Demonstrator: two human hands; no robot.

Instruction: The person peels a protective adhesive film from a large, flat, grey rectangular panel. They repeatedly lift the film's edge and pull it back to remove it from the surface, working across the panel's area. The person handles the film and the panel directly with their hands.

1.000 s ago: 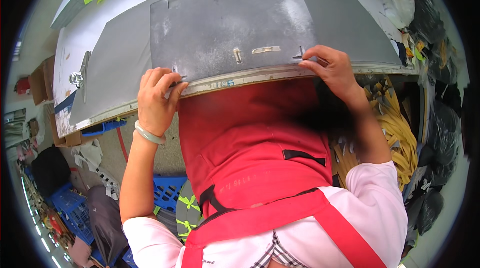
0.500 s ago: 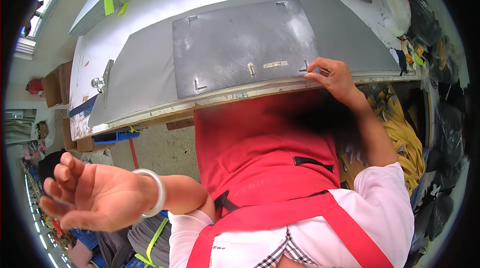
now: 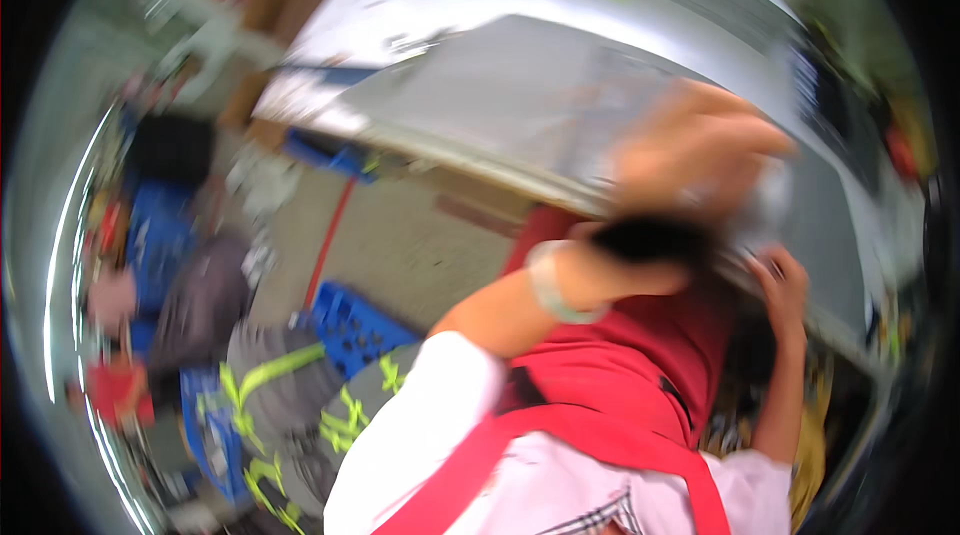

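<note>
My left hand (image 3: pixel 695 150), with a pale bracelet (image 3: pixel 562 283) on its wrist, is smeared by motion above the worktable. Its fingers are too blurred to read. Under it lies a grey panel (image 3: pixel 612 85), partly hidden by the hand, on top of a larger grey sheet (image 3: pixel 490 85). My right hand (image 3: pixel 785 285) is at the table's front edge beside the panel's near right corner. Its thumb and fingers are bent toward each other; what is between them, if anything, does not show. A dark blur covers part of the left hand and wrist.
The white worktable (image 3: pixel 335 20) runs across the far side, with a metal clamp-like piece (image 3: pixel 415 43) at its left. Left of me are a blue plastic crate (image 3: pixel 355 330) and grey bundles (image 3: pixel 280 385) with lime ties. A cardboard box (image 3: pixel 275 10) stands beyond.
My left hand has swung from the far left, where it was open, to over the panel. The view has turned left; my right hand stays near the panel's near right corner.
</note>
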